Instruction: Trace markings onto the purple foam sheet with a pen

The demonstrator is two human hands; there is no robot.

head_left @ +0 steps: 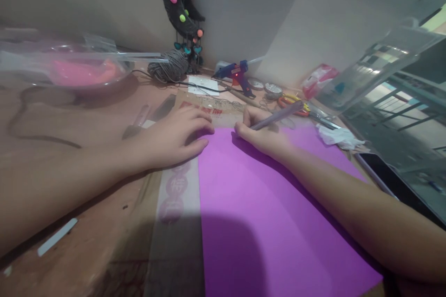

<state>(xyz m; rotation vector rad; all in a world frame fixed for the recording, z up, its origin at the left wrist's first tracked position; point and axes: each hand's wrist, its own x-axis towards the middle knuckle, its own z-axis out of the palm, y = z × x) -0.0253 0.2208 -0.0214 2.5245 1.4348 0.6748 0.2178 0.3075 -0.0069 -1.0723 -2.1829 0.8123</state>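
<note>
A large purple sheet of paper [251,204] lies over a flattened piece of printed cardboard [174,236] on the table. My left hand [184,134] rests flat on the cardboard, fingers loosely spread, with its fingertips at the sheet's upper left edge. Near the top of the sheet, my right hand [259,132] is closed around a pen [278,115], whose upper end points up and to the right. The pen's tip is hidden behind my fingers, so I cannot tell whether it touches the paper. No marks show on the visible purple surface.
A blue glue gun [239,74] with a red light stands at the back, beside grey yarn [169,66]. Orange-handled scissors or pliers [294,104], crumpled tissue [339,137] and a phone [393,178] lie right. A clear container [94,72] with pink contents stands left; a white strip [57,236] lies nearer.
</note>
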